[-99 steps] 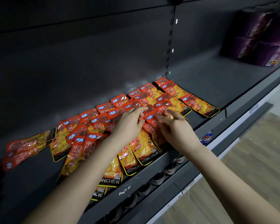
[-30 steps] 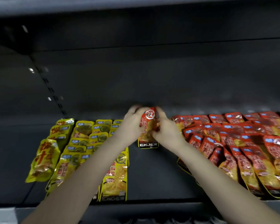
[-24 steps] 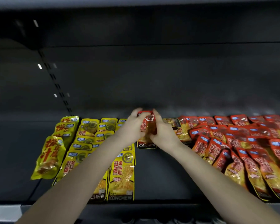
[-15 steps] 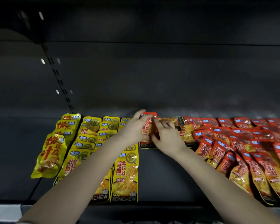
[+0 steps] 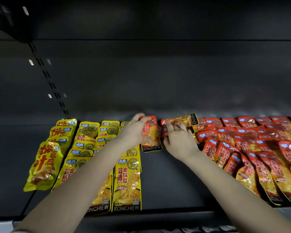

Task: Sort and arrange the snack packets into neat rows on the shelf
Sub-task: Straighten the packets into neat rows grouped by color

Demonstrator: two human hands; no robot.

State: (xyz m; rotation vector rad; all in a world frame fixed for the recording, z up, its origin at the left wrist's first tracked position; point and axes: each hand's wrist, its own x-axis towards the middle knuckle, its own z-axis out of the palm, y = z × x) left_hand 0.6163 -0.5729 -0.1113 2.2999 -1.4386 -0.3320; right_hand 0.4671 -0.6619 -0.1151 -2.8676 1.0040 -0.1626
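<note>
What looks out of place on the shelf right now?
One red packet by the right hand lies sideways at the back, unlike the upright packet the left hand grips. The red pile at right is jumbled and overlapping. A yellow packet at far left sits tilted.

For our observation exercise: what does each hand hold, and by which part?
Left hand grips the upright-facing red foil snack packet along its left edge; right hand pinches a sideways red foil packet by its red end.

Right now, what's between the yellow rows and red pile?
Head view: red packet in the left hand, sideways red packet in the right hand; bare shelf in front.
</note>
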